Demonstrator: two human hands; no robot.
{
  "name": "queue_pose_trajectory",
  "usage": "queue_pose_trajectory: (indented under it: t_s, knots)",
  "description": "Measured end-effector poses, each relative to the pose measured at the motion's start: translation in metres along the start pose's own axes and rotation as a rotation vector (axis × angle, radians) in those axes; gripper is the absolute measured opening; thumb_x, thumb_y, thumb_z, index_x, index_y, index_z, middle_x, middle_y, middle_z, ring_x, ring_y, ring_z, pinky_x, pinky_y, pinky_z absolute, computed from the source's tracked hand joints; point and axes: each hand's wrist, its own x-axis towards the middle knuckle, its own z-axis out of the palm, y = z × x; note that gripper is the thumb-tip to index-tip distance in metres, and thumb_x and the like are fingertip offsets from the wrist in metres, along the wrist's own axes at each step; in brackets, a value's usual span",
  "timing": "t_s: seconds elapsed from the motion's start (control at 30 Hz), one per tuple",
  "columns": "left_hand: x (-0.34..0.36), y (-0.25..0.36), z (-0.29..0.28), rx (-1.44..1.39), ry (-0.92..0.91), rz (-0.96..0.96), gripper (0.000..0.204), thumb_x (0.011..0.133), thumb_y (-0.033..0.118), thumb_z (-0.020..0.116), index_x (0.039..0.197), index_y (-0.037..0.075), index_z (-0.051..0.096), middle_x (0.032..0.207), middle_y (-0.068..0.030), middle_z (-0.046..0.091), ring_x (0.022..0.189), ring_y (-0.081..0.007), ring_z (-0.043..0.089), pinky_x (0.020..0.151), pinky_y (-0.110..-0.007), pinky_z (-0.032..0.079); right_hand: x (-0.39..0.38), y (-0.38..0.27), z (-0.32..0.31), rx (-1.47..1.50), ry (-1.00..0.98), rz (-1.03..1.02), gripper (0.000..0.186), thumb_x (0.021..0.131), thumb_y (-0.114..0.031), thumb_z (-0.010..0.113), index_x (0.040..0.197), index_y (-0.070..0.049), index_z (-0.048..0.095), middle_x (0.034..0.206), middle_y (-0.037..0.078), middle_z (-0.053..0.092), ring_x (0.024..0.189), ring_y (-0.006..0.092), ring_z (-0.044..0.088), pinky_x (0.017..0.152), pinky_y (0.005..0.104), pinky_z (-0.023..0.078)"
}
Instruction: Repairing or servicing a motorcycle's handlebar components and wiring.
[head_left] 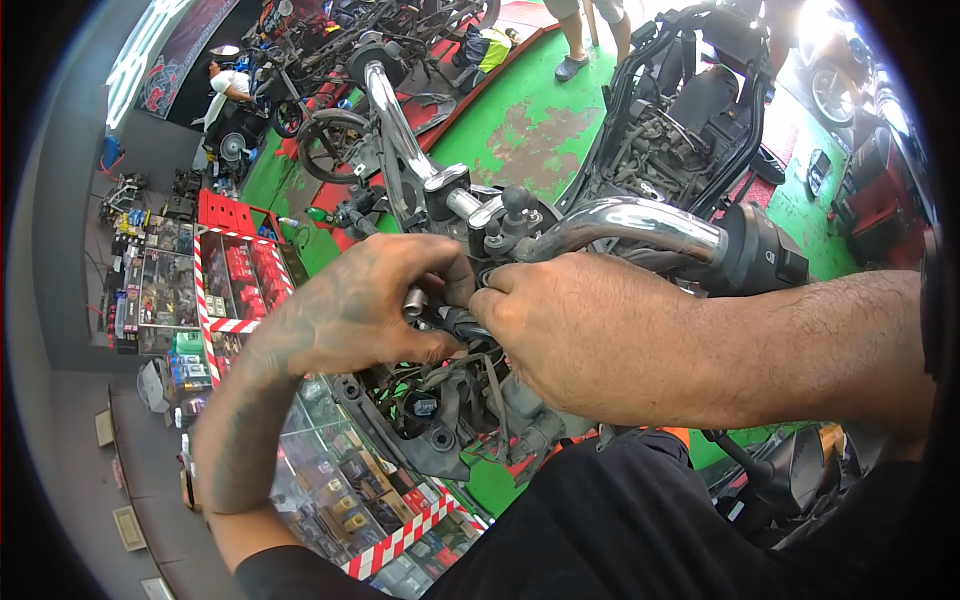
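In front of me is a partly stripped motorcycle front end with a chrome handlebar point(640, 222). My left hand point(385, 295) curls in from the left. A small silver metal cylinder point(414, 301), like a socket, shows between its thumb and fingers. My right hand point(560, 325) reaches across from the right, its fingers pinched together close to the left fingertips, just below the handlebar clamp point(470, 205). What the right fingers hold, if anything, is hidden. Under both hands lie dark wiring point(475, 350) and a bare frame section point(440, 435).
Another stripped motorcycle point(690, 130) stands beyond, to the right. Glass cases point(340, 490) of boxed parts, edged with red-and-white tape, line the left. A red rack point(235, 215) is behind them. A person's legs point(580, 35) show on the green floor point(535, 135) at the back.
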Motion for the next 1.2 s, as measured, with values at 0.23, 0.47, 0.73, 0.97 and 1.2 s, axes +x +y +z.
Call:
queue_pose_trajectory:
  t_s: [0.23,0.47,0.73,0.97,1.2]
  knots:
    - [0.033,0.006,-0.014,-0.01,-0.45,-0.165,0.047,0.069,0.013,0.082,0.11,-0.003,0.066,0.104,-0.0142,0.07,0.099,-0.0242,0.068,0.09,-0.038,0.053,-0.004,0.001,0.002,0.09,0.015,-0.004,0.036,0.082,-0.002,0.067,0.115,0.011,0.058,0.098,0.022,0.068,0.087,0.0332,0.074,0.076,0.0399,0.063]
    - [0.024,0.003,-0.014,0.155,-0.386,-0.17,0.033,0.07,0.01,0.082,0.093,0.0,0.061,0.083,-0.0117,0.062,0.085,-0.0214,0.066,0.077,-0.038,0.052,-0.006,0.006,0.001,0.105,0.015,0.018,0.032,0.083,-0.002,0.065,0.111,0.011,0.059,0.096,0.022,0.068,0.086,0.0338,0.074,0.074,0.0402,0.064]
    - [-0.026,-0.014,0.053,0.447,0.591,0.248,0.05,0.069,0.011,0.09,0.108,0.003,0.061,0.099,-0.0101,0.067,0.091,-0.0302,0.07,0.074,-0.04,0.059,0.006,0.008,0.001,0.146,0.2,-0.037,0.021,0.088,-0.011,0.063,0.092,0.009,0.062,0.084,0.027,0.068,0.084,0.0437,0.072,0.076,0.0496,0.059]
    - [-0.019,-0.01,0.024,0.24,0.413,0.227,0.037,0.076,0.012,0.087,0.108,0.0,0.072,0.099,-0.0147,0.076,0.094,-0.0287,0.075,0.082,-0.037,0.057,0.001,0.008,0.003,-0.04,0.244,0.005,0.026,0.091,-0.016,0.062,0.098,0.009,0.062,0.085,0.027,0.069,0.08,0.0451,0.071,0.073,0.0508,0.058]
    - [-0.002,-0.03,-0.013,-0.212,-0.017,-0.098,0.045,0.084,0.023,0.086,0.118,-0.003,0.072,0.101,-0.0069,0.075,0.096,-0.0128,0.068,0.087,-0.031,0.053,0.001,-0.003,-0.005,-0.069,0.287,0.146,0.027,0.092,-0.02,0.061,0.108,0.001,0.068,0.091,0.023,0.073,0.085,0.04,0.073,0.078,0.0495,0.058]
